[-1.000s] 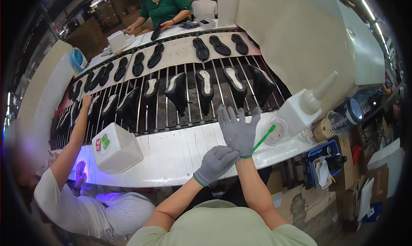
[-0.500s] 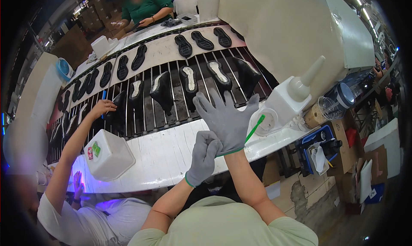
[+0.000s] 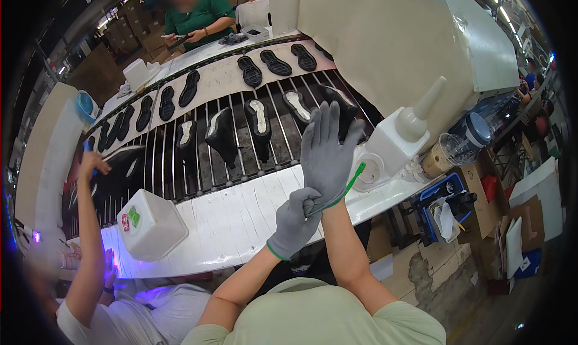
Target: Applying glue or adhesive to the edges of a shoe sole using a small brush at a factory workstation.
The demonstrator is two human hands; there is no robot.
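Note:
Both my hands wear grey knit gloves with green hems. My left hand (image 3: 294,224) is closed on the wrist cuff of the glove (image 3: 333,195) on my right hand. My right hand (image 3: 325,146) is raised palm-outward over the bench edge, fingers stretched and the thumb apart, holding nothing. Just right of it, a green-handled stick (image 3: 356,175) leans in a small white cup (image 3: 372,171) beside a white bottle with a long nozzle (image 3: 394,137). Beyond my fingers, black shoe uppers (image 3: 259,128) with pale bottoms lie on a rack of metal rods (image 3: 238,163).
Black soles (image 3: 250,72) line a beige belt past the rods. A white container (image 3: 152,224) stands on the white bench (image 3: 229,209). At left, a co-worker's arm (image 3: 90,224) reaches over the rods; another person in green (image 3: 208,14) stands opposite. A blue basket (image 3: 445,206) sits at right.
My right hand's fingers have drawn closer together and turned more upright, while my left hand pulls at its cuff. The co-worker's hand at left has moved further left.

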